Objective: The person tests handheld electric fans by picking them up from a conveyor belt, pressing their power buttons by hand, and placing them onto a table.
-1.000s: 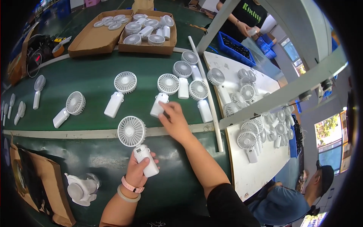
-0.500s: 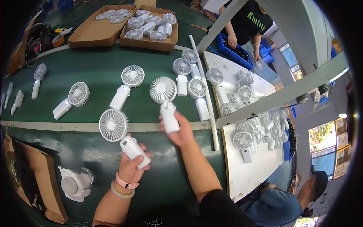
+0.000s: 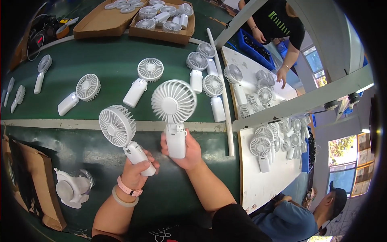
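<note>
My left hand (image 3: 139,167) is closed round the handle of a white handheld fan (image 3: 117,126), its round grille tilted up and to the left. A second white handheld fan (image 3: 174,101) stands upright in my right hand (image 3: 189,151), whose fingers wrap its handle from below and behind. The two fans are side by side and apart. Beyond them, more white fans lie on the green belt: one (image 3: 150,69) just behind my hands, another (image 3: 88,87) farther left, and a small group (image 3: 213,85) to the right.
Cardboard trays (image 3: 161,37) at the back hold fans and round grilles. A white rail (image 3: 221,92) borders a white side table (image 3: 258,193) crowded with fans. Two people are at the right, one near a blue bin (image 3: 254,52). A white figure-shaped object (image 3: 72,189) stands left of my arms.
The fan in my right hand has come nearer and slightly left, now upright. My left hand's fan has turned its grille sideways. At the side table, a co-worker's hand has reached toward the fans.
</note>
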Action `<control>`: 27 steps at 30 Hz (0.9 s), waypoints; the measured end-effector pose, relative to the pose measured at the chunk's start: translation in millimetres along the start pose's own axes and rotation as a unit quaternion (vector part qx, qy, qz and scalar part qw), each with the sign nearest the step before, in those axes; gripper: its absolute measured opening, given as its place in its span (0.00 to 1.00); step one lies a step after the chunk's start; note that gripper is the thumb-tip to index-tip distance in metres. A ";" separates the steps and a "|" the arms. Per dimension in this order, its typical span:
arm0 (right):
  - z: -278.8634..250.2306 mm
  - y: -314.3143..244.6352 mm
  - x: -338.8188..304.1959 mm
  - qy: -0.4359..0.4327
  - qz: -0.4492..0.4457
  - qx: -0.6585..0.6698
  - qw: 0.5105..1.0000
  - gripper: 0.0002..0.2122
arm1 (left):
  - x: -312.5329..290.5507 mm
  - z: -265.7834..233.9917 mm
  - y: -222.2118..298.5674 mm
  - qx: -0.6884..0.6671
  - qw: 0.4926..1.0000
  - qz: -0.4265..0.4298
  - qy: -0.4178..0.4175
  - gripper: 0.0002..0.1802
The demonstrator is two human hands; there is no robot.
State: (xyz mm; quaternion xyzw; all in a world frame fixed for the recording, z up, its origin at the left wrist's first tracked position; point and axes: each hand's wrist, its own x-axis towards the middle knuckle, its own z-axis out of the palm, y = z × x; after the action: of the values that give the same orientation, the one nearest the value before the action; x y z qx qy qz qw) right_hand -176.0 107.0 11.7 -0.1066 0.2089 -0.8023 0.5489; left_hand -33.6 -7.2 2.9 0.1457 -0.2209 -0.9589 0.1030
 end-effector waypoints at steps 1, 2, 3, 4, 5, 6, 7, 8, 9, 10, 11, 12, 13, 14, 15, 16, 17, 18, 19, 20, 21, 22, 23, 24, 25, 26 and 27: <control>2.1 3.8 0.1 0.039 -0.042 0.003 0.998 0.23 | 0.0 0.6 -2.2 -0.022 1.000 0.014 0.014 0.21; 4.0 6.0 0.8 0.078 -0.083 0.006 0.993 0.21 | 0.4 0.7 -3.5 -0.044 0.998 0.028 0.027 0.21; 4.2 3.9 -0.2 0.068 -0.076 -0.011 0.995 0.20 | 1.4 0.4 -3.6 -0.043 0.998 0.027 0.030 0.21; 6.6 3.7 0.8 0.069 -0.075 -0.009 0.995 0.20 | 3.5 0.1 -2.9 -0.055 0.997 0.036 0.031 0.22; 10.3 2.9 -0.6 0.128 -0.063 -0.081 0.987 0.19 | 4.2 0.5 -4.1 -0.067 0.996 0.043 0.032 0.23; 11.5 2.3 -1.5 0.185 -0.049 -0.153 0.969 0.18 | 4.8 0.7 -3.9 -0.067 0.996 0.039 0.036 0.23; 5.6 5.8 1.6 0.208 -0.084 -0.197 0.954 0.17 | 5.2 1.3 -2.5 -0.054 0.998 0.038 0.021 0.23; 5.1 5.5 3.8 0.210 -0.084 -0.195 0.954 0.17 | 5.9 1.9 -0.2 -0.039 0.999 0.037 0.005 0.23; 5.4 4.9 5.2 0.209 -0.093 -0.254 0.940 0.16 | 5.4 3.4 0.5 -0.038 0.999 0.035 0.009 0.24; 5.7 4.5 5.2 0.207 -0.101 -0.313 0.921 0.16 | 4.8 3.0 -0.6 -0.037 0.999 0.033 0.009 0.24; 4.0 4.9 4.7 0.207 -0.101 -0.335 0.913 0.16 | 4.9 1.6 -1.8 -0.038 0.999 0.032 0.007 0.24; 4.0 3.9 4.0 0.207 -0.103 -0.335 0.913 0.16 | 5.3 1.1 -2.3 -0.040 0.999 0.032 0.004 0.24; 5.3 1.8 3.4 0.204 -0.091 -0.311 0.924 0.16 | 6.0 1.9 -2.0 -0.038 0.999 0.032 0.002 0.24; 6.3 1.2 2.2 0.201 -0.078 -0.286 0.934 0.16 | 5.6 2.5 -2.5 -0.040 0.999 0.032 0.004 0.24; 6.6 1.5 1.9 0.201 -0.079 -0.286 0.934 0.16 | 5.3 2.9 -2.7 -0.043 0.999 0.032 0.007 0.25; 6.9 2.0 2.0 0.194 -0.089 -0.267 0.940 0.17 | 5.0 2.4 -2.7 -0.042 0.999 0.031 0.006 0.25; 7.2 3.0 1.8 0.188 -0.098 -0.249 0.945 0.17 | 4.5 1.3 -2.8 -0.046 0.998 0.032 -0.001 0.25; 8.8 4.5 1.9 0.189 -0.098 -0.248 0.945 0.17 | 4.0 0.4 -2.7 -0.050 0.998 0.032 -0.009 0.25; 11.2 6.5 2.3 0.192 -0.110 -0.267 0.938 0.17 | 3.2 1.2 -1.8 -0.049 0.998 0.032 -0.008 0.25; 12.6 7.4 2.1 0.196 -0.122 -0.287 0.930 0.18 | 2.1 3.8 -0.8 -0.055 0.998 0.025 0.005 0.27; 11.6 7.0 0.9 0.195 -0.120 -0.286 0.930 0.18 | 1.2 5.1 -0.2 -0.061 0.998 0.018 0.017 0.28; 9.3 5.7 -1.1 0.191 -0.110 -0.305 0.927 0.18 | 0.9 4.0 -1.3 -0.061 0.998 0.019 0.019 0.28; 7.6 4.8 -1.5 0.186 -0.100 -0.323 0.922 0.18 | 1.9 1.8 -2.2 -0.060 0.998 0.018 0.018 0.30; 6.3 4.7 -1.4 0.184 -0.100 -0.323 0.923 0.18 | 2.4 0.5 -2.4 -0.060 0.998 0.017 0.018 0.31; 5.1 4.8 -1.3 0.184 -0.098 -0.311 0.927 0.18 | 2.2 1.1 -1.8 -0.059 0.998 0.019 0.018 0.31; 5.3 5.3 -1.0 0.184 -0.096 -0.299 0.931 0.18 | 1.5 2.0 -1.8 -0.056 0.998 0.022 0.024 0.32; 6.2 5.5 0.1 0.184 -0.096 -0.299 0.932 0.18 | 1.0 2.2 -1.7 -0.053 0.998 0.025 0.030 0.33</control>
State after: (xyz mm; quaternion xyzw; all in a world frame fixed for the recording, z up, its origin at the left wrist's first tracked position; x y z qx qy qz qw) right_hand -168.9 103.9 14.7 -0.1353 0.5252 -0.7571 0.3642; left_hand -35.5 -5.1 3.8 0.1635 -0.1697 -0.9615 0.1415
